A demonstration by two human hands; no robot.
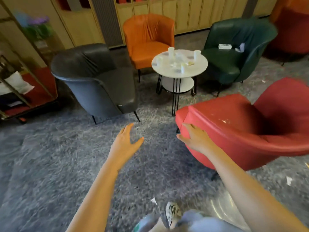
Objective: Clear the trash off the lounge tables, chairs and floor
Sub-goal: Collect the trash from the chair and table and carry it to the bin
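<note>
A round white table (199,68) stands among the chairs and carries several white paper cups (171,51) and scraps. The green chair (230,64) holds a white box (225,46) and crumpled paper (240,47) on its seat. Small crumbs (224,121) lie on the red chair (234,131). Paper scraps lie on the carpet, one near my foot (153,200) and one at the right (288,180). My left hand (127,141) hovers open over the carpet, holding nothing. My right hand (195,138) is open, fingers spread against the red chair's back edge.
A grey chair (97,84) stands left of the table and an orange chair (148,41) behind it. A gold-framed cart (25,91) with red base sits at far left. A shiny metal bin (222,206) shows near my right arm. Grey carpet (58,164) stretches ahead.
</note>
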